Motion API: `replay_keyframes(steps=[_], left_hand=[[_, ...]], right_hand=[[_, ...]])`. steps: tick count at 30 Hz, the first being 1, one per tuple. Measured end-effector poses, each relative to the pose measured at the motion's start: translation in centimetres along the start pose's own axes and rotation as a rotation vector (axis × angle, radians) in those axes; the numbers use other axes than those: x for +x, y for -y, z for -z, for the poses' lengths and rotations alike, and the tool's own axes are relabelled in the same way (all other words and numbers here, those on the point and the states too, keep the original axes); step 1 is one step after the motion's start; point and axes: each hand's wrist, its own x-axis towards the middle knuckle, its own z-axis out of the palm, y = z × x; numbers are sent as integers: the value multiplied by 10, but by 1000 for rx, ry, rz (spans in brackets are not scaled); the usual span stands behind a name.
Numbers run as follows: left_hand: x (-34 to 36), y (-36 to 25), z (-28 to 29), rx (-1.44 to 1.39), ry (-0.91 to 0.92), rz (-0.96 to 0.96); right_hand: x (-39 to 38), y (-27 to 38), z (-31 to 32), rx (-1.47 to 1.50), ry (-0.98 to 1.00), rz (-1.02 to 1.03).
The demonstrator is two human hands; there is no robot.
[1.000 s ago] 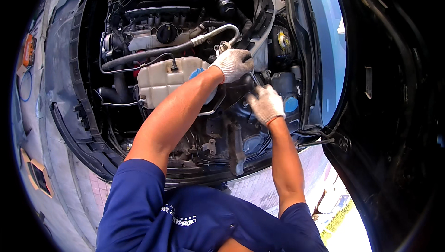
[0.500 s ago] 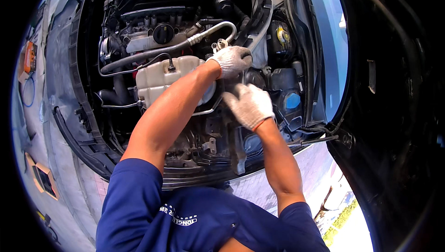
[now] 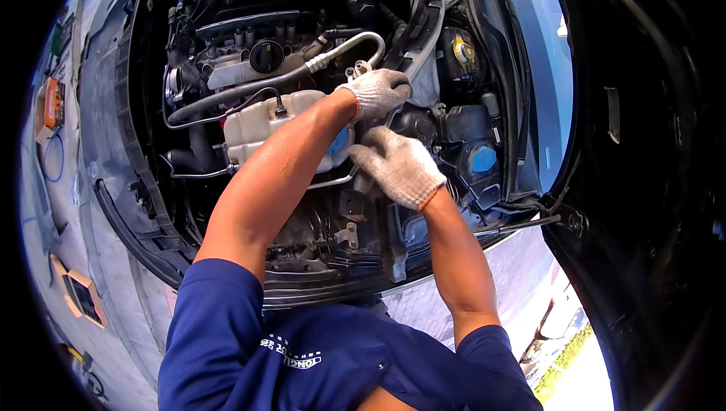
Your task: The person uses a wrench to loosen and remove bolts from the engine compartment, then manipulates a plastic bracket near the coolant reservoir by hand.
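My left hand (image 3: pixel 380 94), in a white knit glove, is closed beside the metal pipe fitting (image 3: pixel 357 70) at the end of the curved pipe. What its curled fingers hold is hidden. Just below and nearer to me, my gloved right hand (image 3: pixel 401 167) is closed too, its thumb and fingers bent inward. Anything between them is out of sight. The whitish reservoir tank (image 3: pixel 261 127) lies left of both hands, partly covered by my left forearm. Its blue cap (image 3: pixel 339 141) shows between that forearm and my right fingertips.
The engine with its black oil filler cap (image 3: pixel 266 55) is beyond the tank. Right of my hands stand a blue-capped filler (image 3: pixel 482 158) and a yellow cap (image 3: pixel 463 52). The dark raised hood (image 3: pixel 635 207) and its support strut (image 3: pixel 522 225) border the right side.
My right hand has moved slightly left and toward me, its fingers curling inward near the tank's blue cap. My left hand stays beside the pipe fitting. The view has shifted slightly.
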Motion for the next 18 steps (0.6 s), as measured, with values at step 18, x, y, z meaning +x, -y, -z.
replay_keyframes(steps=[18], left_hand=[[14, 4, -3, 75, -98, -87]], right_hand=[[8, -22, 12, -374, -26, -168]])
